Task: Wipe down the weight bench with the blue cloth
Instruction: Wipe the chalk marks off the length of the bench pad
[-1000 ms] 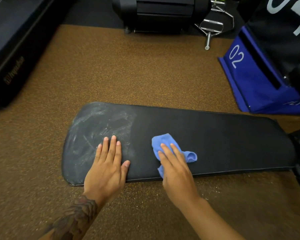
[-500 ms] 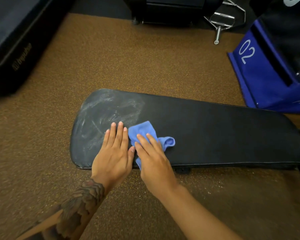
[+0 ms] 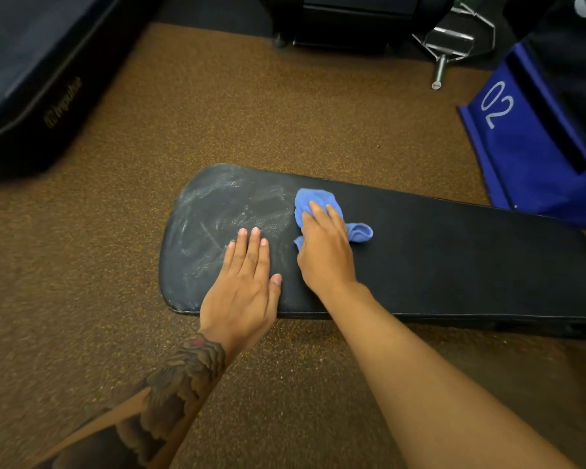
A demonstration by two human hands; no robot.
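Fingers (image 3: 318, 211) of my right hand (image 3: 325, 255) are lying nearly straight on top of the cloth (image 3: 310, 198), pressing it into the bench (image 3: 454, 258) rather than pinching it. A flat hand is spreading the load, so the whole wad is rubbing the surface.

The cloth is sitting bunched on the bench top, toward the far edge, right at the border of the chalky smear (image 3: 217, 214) that is covering the rounded left end. One loose loop of it is sticking out to the right of my hand.

My left hand (image 3: 244, 292) is resting open and flat on the near part of the smear, its fingers (image 3: 251, 245) together and holding nothing. I judge it is bracing me and steadying the bench while I am leaning over. The two hands are lying just beside each other; whether they are touching, I cannot tell.

To my eye the right stretch of the bench is looking dark and clean, so the smeared end is what is remaining. My bracing hand is sitting on it and will be needing to shift.
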